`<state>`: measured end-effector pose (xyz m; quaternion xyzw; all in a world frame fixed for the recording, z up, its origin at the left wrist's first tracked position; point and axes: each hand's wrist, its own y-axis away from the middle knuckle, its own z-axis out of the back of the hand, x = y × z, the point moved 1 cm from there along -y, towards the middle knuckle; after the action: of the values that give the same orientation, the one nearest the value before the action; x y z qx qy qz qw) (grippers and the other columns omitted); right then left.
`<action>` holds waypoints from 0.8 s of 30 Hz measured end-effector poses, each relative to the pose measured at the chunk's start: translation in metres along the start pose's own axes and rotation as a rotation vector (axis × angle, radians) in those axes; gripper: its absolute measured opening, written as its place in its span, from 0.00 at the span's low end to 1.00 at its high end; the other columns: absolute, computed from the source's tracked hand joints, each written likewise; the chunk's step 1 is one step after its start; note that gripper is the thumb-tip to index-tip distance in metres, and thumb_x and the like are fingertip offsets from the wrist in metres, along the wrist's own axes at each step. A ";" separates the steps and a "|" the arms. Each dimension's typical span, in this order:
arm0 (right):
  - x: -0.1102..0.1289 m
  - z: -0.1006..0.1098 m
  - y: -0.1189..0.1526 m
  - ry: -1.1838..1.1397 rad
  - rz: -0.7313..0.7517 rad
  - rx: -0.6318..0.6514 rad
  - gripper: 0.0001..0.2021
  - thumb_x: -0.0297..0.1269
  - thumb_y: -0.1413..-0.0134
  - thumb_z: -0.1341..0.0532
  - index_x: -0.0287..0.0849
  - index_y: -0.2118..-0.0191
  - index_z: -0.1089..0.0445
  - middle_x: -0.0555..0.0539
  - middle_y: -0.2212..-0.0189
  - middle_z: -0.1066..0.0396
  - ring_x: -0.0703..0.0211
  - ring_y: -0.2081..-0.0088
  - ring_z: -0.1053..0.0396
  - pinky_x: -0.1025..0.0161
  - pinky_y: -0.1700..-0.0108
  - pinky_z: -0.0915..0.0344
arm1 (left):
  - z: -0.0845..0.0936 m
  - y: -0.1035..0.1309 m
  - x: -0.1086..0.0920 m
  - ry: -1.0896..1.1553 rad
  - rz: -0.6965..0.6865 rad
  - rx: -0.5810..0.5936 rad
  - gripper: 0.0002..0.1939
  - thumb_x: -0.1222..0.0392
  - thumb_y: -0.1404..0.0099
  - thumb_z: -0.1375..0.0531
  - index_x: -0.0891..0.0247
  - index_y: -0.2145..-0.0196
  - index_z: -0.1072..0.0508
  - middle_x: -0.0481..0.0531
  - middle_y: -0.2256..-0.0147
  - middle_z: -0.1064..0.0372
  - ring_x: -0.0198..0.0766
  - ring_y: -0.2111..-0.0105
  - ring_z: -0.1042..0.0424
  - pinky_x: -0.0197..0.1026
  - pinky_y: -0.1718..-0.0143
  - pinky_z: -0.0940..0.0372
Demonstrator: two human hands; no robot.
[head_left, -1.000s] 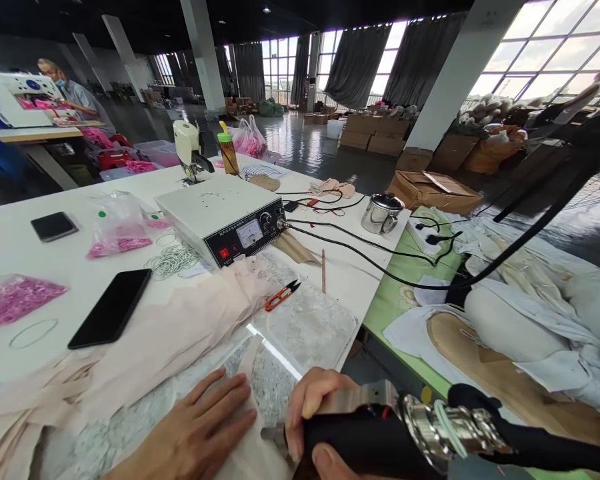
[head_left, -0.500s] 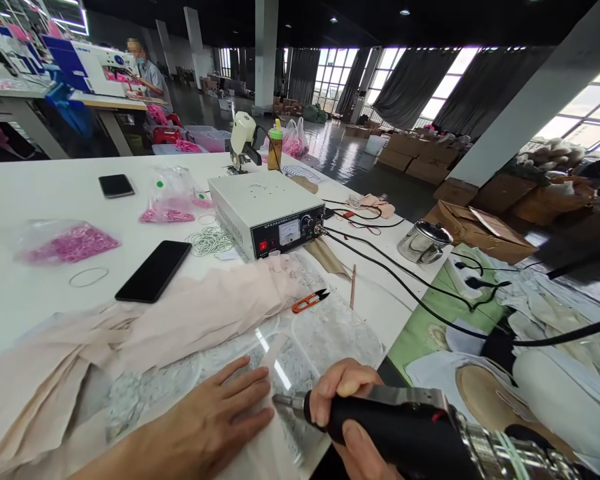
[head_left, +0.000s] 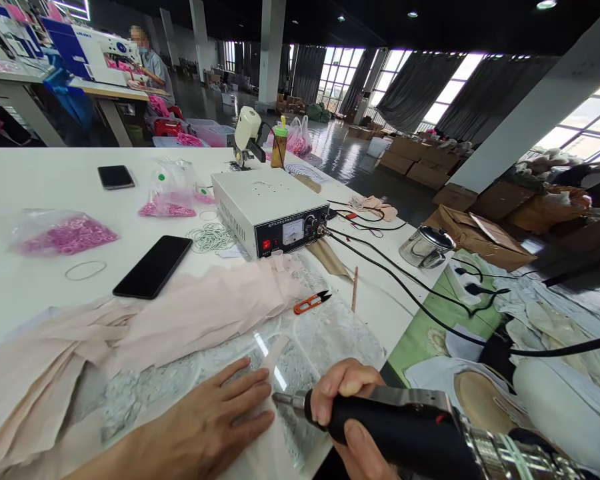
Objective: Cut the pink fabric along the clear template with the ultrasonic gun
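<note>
My left hand (head_left: 213, 421) lies flat with fingers stretched over a sheer pale pink fabric strip (head_left: 276, 353) on a glossy, marble-patterned sheet (head_left: 330, 333). My right hand (head_left: 350, 400) is wrapped round a black ultrasonic handpiece (head_left: 405, 427) with a metal body at its rear. Its narrow metal tip points left and rests at or just above the strip, beside my left fingertips; contact is hard to tell. Beyond my hands are a heap of pale pink fabric (head_left: 205, 300) and orange thread snips (head_left: 313, 303).
A control box (head_left: 275, 207) with a lit red switch stands mid-table, with black cables (head_left: 405, 280) running right. Around it are a black phone (head_left: 153, 267), bags of pink pieces (head_left: 70, 233), green elastic bands (head_left: 211, 238) and a metal pot (head_left: 427, 245). A co-worker (head_left: 153, 63) sits at a sewing machine.
The camera view has shifted slightly. Both hands and the handpiece keep nearly the same place, the tip still beside my left fingers.
</note>
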<state>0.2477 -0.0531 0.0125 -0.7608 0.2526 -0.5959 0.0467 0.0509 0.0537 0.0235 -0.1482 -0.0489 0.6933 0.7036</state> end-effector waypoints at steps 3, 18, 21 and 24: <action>0.002 0.000 -0.002 0.002 0.065 0.022 0.09 0.46 0.36 0.41 0.51 0.56 0.37 0.51 0.66 0.34 0.62 0.74 0.34 0.61 0.71 0.36 | -0.001 0.002 0.001 -0.011 -0.012 0.079 0.22 0.71 0.34 0.42 0.62 0.44 0.29 0.55 0.44 0.28 0.48 0.39 0.34 0.51 0.34 0.45; 0.001 0.001 -0.006 0.064 0.098 0.031 0.09 0.43 0.41 0.37 0.47 0.62 0.36 0.48 0.68 0.31 0.61 0.74 0.32 0.61 0.71 0.32 | -0.003 0.006 0.003 -0.053 -0.039 0.122 0.26 0.70 0.34 0.42 0.60 0.40 0.32 0.53 0.40 0.32 0.48 0.37 0.37 0.50 0.33 0.44; 0.001 0.004 -0.004 0.083 0.077 0.057 0.09 0.43 0.43 0.35 0.47 0.61 0.34 0.47 0.68 0.29 0.60 0.73 0.30 0.60 0.70 0.30 | -0.005 0.007 0.005 -0.077 -0.050 0.127 0.26 0.69 0.33 0.42 0.58 0.38 0.33 0.52 0.40 0.31 0.46 0.37 0.36 0.50 0.34 0.43; -0.003 0.009 -0.002 -0.002 0.030 0.023 0.11 0.46 0.45 0.34 0.48 0.62 0.33 0.47 0.68 0.28 0.61 0.77 0.30 0.62 0.73 0.30 | -0.011 0.010 0.007 -0.098 -0.039 0.113 0.27 0.69 0.34 0.43 0.56 0.39 0.32 0.53 0.40 0.31 0.46 0.38 0.35 0.51 0.36 0.40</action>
<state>0.2562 -0.0520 0.0079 -0.7569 0.2571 -0.5974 0.0646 0.0444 0.0590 0.0089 -0.0732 -0.0472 0.6876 0.7209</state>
